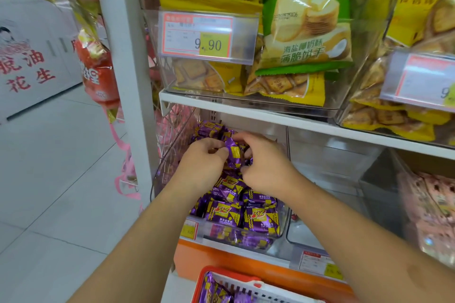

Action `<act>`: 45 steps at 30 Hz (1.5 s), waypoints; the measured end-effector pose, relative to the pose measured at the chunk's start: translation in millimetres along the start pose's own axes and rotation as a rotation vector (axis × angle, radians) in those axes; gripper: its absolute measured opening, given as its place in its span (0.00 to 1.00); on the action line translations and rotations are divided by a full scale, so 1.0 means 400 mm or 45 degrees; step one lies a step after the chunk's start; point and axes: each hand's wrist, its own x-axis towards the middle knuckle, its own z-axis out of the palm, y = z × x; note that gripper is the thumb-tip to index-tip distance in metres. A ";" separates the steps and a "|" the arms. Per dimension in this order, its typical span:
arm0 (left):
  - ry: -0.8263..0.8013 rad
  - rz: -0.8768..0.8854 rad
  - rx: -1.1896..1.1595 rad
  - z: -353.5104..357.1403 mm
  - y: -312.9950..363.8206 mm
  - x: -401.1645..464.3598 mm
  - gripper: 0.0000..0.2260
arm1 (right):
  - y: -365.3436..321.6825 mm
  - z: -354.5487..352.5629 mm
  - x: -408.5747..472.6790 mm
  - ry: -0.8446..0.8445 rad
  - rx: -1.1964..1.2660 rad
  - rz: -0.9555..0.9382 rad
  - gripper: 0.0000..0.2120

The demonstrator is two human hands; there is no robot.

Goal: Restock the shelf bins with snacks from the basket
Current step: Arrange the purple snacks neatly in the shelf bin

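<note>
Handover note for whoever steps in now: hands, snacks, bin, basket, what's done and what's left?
Left hand and right hand: both over the clear bin on the lower shelf, fingers pinching one purple snack pack between them.
Bin: many purple packs already piled inside.
Basket, below by the shelf: a few purple packs left in it.
Left to do: set this pack down, move the rest over.

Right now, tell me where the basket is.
The basket sits at the bottom edge of the head view, just below the orange shelf base and under the bin of purple snacks, with more purple packs inside.
</note>
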 end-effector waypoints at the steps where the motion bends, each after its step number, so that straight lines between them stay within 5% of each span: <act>1: -0.010 -0.021 -0.009 0.002 0.000 0.003 0.09 | -0.006 -0.002 -0.002 -0.045 -0.030 0.016 0.34; 10: 0.131 0.094 0.149 -0.005 0.005 0.029 0.12 | 0.019 0.001 0.140 0.145 -0.426 0.258 0.21; 16: 0.063 0.359 0.468 0.004 -0.008 0.087 0.16 | 0.027 0.050 0.217 0.103 -0.455 0.164 0.11; 24: -0.128 0.480 1.086 0.050 -0.030 0.172 0.25 | 0.072 0.043 0.226 0.061 -0.191 0.160 0.29; 28: -0.038 0.502 1.248 0.061 -0.041 0.174 0.22 | 0.088 0.051 0.232 0.161 -0.188 0.225 0.20; 36: -0.117 0.324 1.179 0.052 -0.029 0.175 0.18 | 0.078 0.049 0.226 0.122 -0.205 0.162 0.16; 42: -0.081 0.264 0.722 0.021 0.007 0.091 0.23 | 0.036 0.008 0.176 0.038 -0.183 0.193 0.27; 45: 0.007 0.122 0.540 -0.002 0.002 0.030 0.24 | 0.007 -0.010 0.118 0.003 -0.244 0.191 0.22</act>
